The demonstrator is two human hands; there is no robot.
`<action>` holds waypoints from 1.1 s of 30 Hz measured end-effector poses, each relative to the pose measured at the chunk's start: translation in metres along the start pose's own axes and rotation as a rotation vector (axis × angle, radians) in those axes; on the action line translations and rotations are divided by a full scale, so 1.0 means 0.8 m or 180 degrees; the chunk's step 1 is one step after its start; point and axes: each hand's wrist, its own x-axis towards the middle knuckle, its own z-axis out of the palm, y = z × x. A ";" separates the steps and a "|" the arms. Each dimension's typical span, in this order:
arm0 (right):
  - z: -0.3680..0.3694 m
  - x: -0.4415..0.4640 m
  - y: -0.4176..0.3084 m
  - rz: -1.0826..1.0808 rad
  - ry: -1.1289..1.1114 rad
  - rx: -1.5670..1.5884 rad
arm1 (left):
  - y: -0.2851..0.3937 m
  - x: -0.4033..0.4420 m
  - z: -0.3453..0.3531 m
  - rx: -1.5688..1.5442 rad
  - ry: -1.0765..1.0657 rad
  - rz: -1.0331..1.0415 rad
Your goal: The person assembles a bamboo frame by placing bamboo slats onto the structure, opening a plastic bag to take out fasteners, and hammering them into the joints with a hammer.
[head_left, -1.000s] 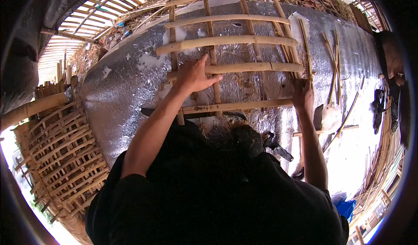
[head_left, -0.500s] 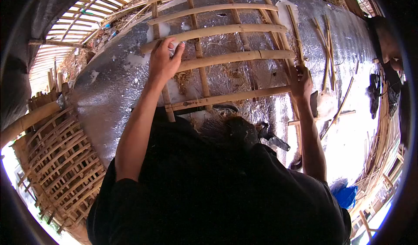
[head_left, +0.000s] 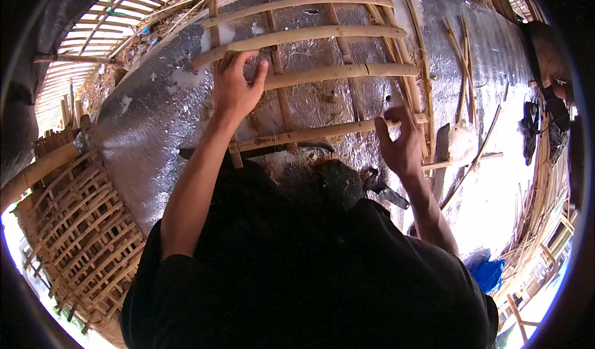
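A lattice of bamboo strips, with curved crosspieces over lengthwise strips, lies on a shiny silver sheet in front of me. My left hand is at the lattice's left side, thumb and index finger apart, with no object visible between them. Its other fingers are partly hidden, and I cannot tell whether they touch the bamboo. At the lower right corner, my right hand has its thumb and fingers apart and grips nothing. Beside it is the right end of the nearest crosspiece.
Loose bamboo sticks lie on the silver sheet to the right. A dark flat blade-like piece is beside my right hand. Woven bamboo panels stand at lower left. A blue plastic bag sits at lower right; another person is at the right edge.
My right hand has let go of the strip at the lattice's right side and moved left and down, fingers spreading. My left hand stays near the same crosspieces.
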 end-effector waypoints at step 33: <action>0.031 -0.039 -0.012 0.1307 -0.1192 0.0061 | -0.017 0.011 0.001 -0.0307 -0.1051 -0.0932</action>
